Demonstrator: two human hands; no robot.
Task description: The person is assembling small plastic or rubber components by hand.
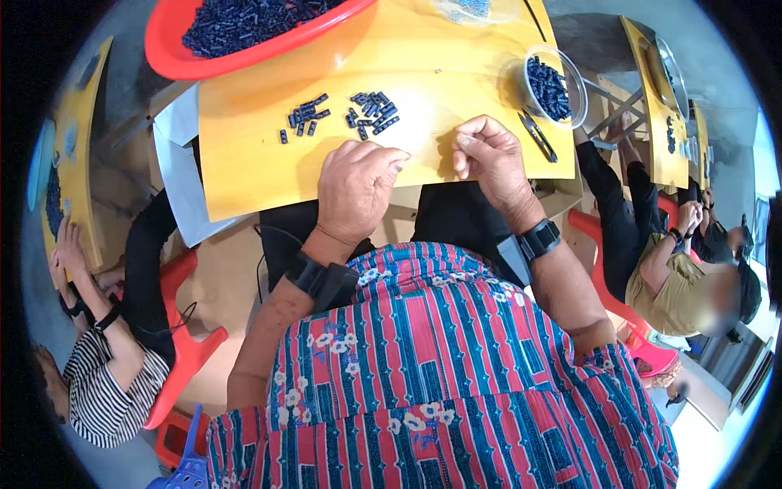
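Note:
Over the front part of the yellow table (pixel 269 183), both my hands are raised a little apart. My left hand (pixel 356 189) is closed, thumb pressed on the curled fingers; whatever it may hold is hidden. My right hand (pixel 495 161) pinches thumb and forefinger together, and I cannot make out anything between them. Just beyond my left hand lie two loose groups of small black plastic pieces: a left group (pixel 308 112) and a right group (pixel 375 112). Black tweezers (pixel 538 137) rest on the table to the right of my right hand.
A red basin (pixel 175 61) heaped with black pieces stands far left. At the right edge, a clear round tub (pixel 580 98) holds more. Another clear container (pixel 489 15) with bluish bits is at the back. People sit at neighbouring tables on both sides.

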